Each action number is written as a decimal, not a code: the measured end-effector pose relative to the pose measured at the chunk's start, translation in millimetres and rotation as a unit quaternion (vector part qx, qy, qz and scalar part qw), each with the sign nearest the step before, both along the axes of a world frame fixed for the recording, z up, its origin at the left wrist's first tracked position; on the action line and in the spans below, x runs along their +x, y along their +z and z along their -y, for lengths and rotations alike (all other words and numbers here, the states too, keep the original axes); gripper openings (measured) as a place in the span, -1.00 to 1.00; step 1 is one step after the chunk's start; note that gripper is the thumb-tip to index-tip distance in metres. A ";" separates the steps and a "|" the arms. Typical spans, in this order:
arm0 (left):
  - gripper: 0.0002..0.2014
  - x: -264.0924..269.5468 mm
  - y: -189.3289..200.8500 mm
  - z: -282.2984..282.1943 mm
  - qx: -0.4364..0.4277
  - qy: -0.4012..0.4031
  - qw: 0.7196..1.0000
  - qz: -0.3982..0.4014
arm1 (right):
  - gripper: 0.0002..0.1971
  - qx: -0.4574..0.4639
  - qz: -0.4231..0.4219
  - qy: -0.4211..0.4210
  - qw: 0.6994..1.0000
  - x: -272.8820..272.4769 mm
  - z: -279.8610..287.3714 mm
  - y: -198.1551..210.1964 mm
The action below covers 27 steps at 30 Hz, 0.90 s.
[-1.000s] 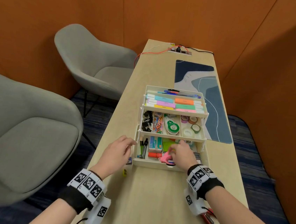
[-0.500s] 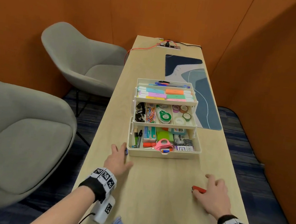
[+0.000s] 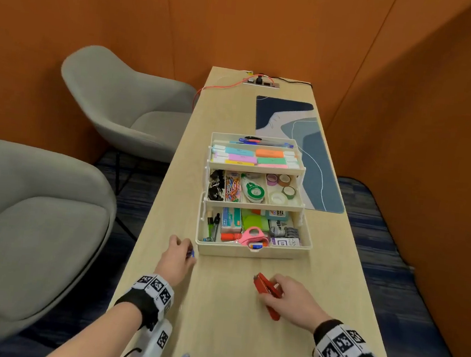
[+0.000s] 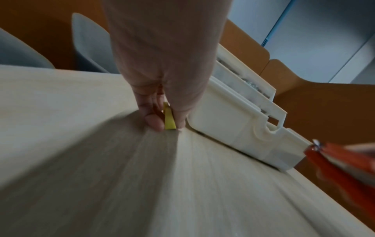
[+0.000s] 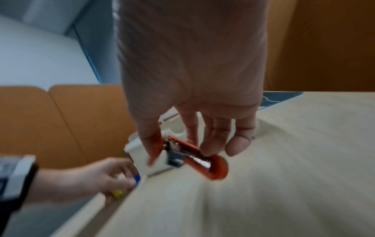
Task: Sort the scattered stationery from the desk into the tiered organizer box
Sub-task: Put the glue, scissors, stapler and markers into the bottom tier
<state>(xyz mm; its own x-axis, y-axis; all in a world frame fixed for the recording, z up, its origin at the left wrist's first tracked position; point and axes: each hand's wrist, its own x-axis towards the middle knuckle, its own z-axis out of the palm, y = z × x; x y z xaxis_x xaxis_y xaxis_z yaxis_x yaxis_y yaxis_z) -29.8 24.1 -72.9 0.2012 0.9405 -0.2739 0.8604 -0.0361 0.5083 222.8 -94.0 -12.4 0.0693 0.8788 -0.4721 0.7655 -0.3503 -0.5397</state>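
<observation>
The cream tiered organizer (image 3: 252, 253) stands open mid-desk, its three trays filled with highlighters, clips, tapes and pink scissors. By its front-left corner my left hand (image 3: 181, 255) pinches a small yellow piece (image 4: 169, 120) against the desk, thumb and fingertip either side. A small blue piece (image 5: 137, 177) shows at the same fingers. My right hand (image 3: 280, 292) grips a red stapler (image 3: 266, 289) just above the desk, in front of the organizer's right half. In the right wrist view, thumb and fingers curl round the stapler (image 5: 215, 166), whose metal inside shows.
Two grey chairs (image 3: 34, 230) (image 3: 126, 103) stand along the desk's left edge. A blue patterned mat (image 3: 313, 145) lies behind the organizer at right. A power strip (image 3: 262, 82) with a red cable sits at the far end. Orange walls close in.
My right hand left the organizer's bottom tray, reached to the near right of the desk, took hold of the red stapler and brought it forward. My left hand stayed by the box corner and closed on the small pieces.
</observation>
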 end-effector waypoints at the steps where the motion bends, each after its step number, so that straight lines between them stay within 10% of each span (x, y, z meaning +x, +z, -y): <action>1: -0.75 -3.5 -0.3 0.3 -0.001 0.003 1.000 0.005 | -0.79 -0.002 -0.063 -0.027 0.998 -6.6 -8.1 9.4; 9: -0.86 -37.7 9.5 4.1 0.004 0.073 0.992 0.106 | -0.64 -0.112 -0.502 -0.220 0.829 -33.4 -89.1 40.3; 17: -0.92 -40.6 52.1 1.6 0.012 0.142 0.959 0.246 | -0.68 -0.050 -0.092 -0.037 0.994 -50.3 -143.4 22.0; 27: -0.85 0.7 83.4 -26.1 -0.059 -0.050 0.976 0.204 | -0.74 -0.039 -0.093 -0.046 0.994 -44.3 -146.7 21.6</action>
<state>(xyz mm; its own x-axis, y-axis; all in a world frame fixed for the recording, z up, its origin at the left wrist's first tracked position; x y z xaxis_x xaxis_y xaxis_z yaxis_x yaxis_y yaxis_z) -29.1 50.2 10.5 0.4055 0.8773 -0.2567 0.5814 -0.0308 0.8130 178.6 52.8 9.2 0.0523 0.8334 -0.5502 0.6173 -0.4600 -0.6382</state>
